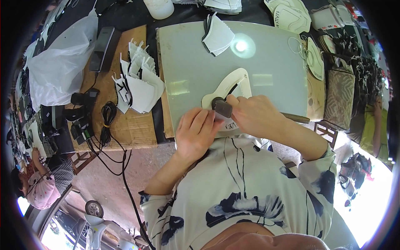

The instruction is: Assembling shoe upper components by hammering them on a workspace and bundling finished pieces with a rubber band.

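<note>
A cream cardboard pattern piece [233, 85] with a curved cut-out lies on a pale green cutting board [196, 62], over a black strip of material. My left hand [196, 133] presses flat on the near end of the pattern. My right hand [254, 114] grips a small dark tool [221, 107] with a round head and a wooden handle [296, 118], held against the pattern's inner edge. The tool's tip is hidden under my fingers.
A pile of white cut pieces with black edging [137, 83] lies left of the board on brown cardboard [133, 125]. More cut pieces [217, 35] sit at the board's far edge. Black cables [107, 125], a white plastic bag [62, 62], patterns [291, 16] and woven material [339, 98] surround it.
</note>
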`<act>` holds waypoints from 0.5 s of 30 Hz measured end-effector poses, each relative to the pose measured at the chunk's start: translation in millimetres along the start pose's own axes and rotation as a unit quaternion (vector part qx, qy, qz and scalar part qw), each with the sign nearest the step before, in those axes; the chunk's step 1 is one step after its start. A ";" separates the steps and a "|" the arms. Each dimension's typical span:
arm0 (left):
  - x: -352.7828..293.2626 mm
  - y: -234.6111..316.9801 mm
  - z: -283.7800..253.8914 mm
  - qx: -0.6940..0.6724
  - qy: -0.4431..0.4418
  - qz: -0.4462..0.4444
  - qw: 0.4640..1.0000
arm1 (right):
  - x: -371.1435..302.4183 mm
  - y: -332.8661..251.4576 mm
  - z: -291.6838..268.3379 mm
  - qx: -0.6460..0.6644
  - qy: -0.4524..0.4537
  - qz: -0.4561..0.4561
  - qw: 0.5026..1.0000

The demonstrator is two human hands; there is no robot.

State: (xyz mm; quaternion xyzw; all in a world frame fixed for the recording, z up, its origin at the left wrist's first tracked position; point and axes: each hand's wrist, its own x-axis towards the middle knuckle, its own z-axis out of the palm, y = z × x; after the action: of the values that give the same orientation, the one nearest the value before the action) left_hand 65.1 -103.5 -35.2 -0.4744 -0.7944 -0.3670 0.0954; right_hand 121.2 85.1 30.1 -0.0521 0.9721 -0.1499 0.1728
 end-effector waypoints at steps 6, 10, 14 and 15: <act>-7.0 -3.9 -1.2 -0.017 0.013 -0.009 1.000 | -7.9 6.5 5.2 0.065 0.162 -0.032 0.984; -4.4 -1.8 -3.0 -0.016 0.005 -0.005 1.000 | -13.7 -0.7 5.6 -0.001 0.112 -0.021 0.993; -8.5 -5.7 -0.8 -0.013 0.007 -0.002 1.000 | -8.1 -6.1 -6.1 0.021 0.091 0.003 0.996; -9.8 -6.8 -0.9 -0.019 0.014 -0.009 1.000 | -8.2 -7.1 -9.9 0.032 0.124 -0.014 0.992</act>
State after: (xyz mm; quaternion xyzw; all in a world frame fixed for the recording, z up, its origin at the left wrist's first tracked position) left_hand 64.5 -112.7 -42.8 -0.4640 -0.7900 -0.3896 0.0942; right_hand 125.8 82.3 43.8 -0.0416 0.9799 -0.1884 0.0503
